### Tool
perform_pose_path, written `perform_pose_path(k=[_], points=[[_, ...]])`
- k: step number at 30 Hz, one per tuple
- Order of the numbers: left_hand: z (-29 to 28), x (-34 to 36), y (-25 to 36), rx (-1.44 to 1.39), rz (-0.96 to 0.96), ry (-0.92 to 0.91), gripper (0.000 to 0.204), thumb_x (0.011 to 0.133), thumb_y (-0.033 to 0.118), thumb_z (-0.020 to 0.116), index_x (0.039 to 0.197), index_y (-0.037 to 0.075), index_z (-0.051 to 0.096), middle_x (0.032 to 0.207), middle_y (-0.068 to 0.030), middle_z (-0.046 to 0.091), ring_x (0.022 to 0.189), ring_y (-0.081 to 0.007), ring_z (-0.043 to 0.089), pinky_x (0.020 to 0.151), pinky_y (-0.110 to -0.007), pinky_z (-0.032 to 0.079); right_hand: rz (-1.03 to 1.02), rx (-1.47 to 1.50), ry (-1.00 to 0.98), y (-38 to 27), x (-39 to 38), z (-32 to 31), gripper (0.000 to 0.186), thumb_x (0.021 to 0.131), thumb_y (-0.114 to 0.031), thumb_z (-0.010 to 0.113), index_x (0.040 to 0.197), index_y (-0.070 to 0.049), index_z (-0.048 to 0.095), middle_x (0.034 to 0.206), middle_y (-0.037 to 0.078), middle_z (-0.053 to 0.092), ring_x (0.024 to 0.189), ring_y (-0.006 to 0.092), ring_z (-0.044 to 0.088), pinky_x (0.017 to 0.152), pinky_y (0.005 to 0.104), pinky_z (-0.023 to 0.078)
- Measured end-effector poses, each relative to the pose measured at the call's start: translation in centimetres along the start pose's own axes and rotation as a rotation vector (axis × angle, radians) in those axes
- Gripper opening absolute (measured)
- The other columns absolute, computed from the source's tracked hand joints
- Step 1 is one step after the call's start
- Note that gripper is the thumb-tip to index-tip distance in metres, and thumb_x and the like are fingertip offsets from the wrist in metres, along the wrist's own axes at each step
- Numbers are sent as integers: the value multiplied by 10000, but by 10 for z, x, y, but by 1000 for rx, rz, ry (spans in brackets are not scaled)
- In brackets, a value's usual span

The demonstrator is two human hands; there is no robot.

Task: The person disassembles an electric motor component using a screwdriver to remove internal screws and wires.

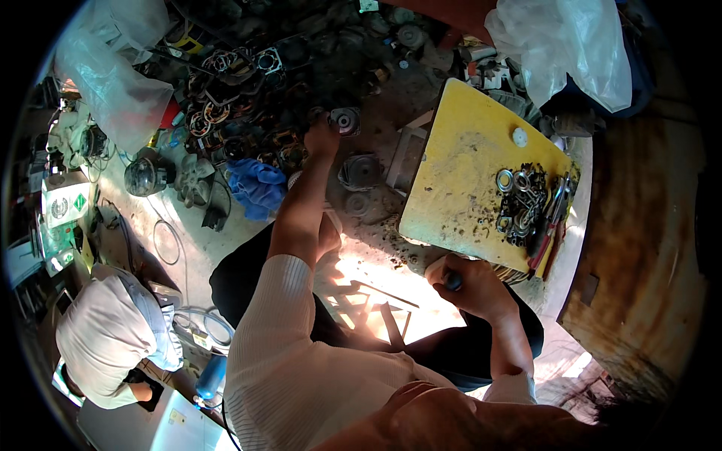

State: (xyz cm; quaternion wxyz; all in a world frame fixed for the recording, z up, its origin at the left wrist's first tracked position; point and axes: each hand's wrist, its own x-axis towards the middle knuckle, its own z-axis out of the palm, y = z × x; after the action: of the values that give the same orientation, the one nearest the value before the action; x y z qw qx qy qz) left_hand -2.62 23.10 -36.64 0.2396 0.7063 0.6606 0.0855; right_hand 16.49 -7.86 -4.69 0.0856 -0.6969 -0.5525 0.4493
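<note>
My left hand [322, 137] reaches forward into a dark pile of metal parts, its fingers curled and partly hidden on something dark beside a square metal part with a round centre [344, 122]. Low at the right, my right hand [472, 286] is closed around a dark cylindrical handle [452, 280], below a worn yellow board [449, 177]. On that board lie a small white disc [520, 137], a heap of rings and small metal pieces [517, 207], and several long hand tools [549, 233].
A blue cloth [254, 188] lies beside the parts pile [226, 98]. Cloudy plastic bags [564, 45] hang at the upper right and left. A wooden panel [624, 225] stands at the right. Another person [109, 338] bends over a white appliance [169, 428] at lower left, near a blue cylinder [210, 376].
</note>
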Motion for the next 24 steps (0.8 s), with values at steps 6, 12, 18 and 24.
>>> perform_pose_path(k=[6,12,18,24], points=[[48,4,-7,-93,173,-211,423,930,383,525,1281,152,570,1155,-122,640,1013,-354,622,857,-510,513,-28,-10,-26,4,0,1,207,746,-157,729,808,-29,579,759,154,618,759,368,626,683,418,497],[63,-13,-7,10,290,-147,444,892,406,562,1210,97,588,1153,-169,631,1023,-369,617,863,-483,505,-55,-29,-88,7,-9,10,233,750,-189,732,819,-33,574,783,160,640,796,375,639,699,429,508],[0,-13,-11,127,456,-570,405,854,363,634,1135,72,622,1092,-213,634,975,-378,626,830,-466,508,-105,-221,-149,-2,-14,20,297,765,-245,717,915,-29,579,795,184,653,815,394,642,723,463,510],[-122,-58,11,432,506,-641,467,880,364,636,1254,90,581,1160,-172,634,1103,-368,590,920,-442,479,-196,-327,-63,10,-9,53,248,830,-214,574,937,8,605,809,210,665,800,378,663,710,491,518]])
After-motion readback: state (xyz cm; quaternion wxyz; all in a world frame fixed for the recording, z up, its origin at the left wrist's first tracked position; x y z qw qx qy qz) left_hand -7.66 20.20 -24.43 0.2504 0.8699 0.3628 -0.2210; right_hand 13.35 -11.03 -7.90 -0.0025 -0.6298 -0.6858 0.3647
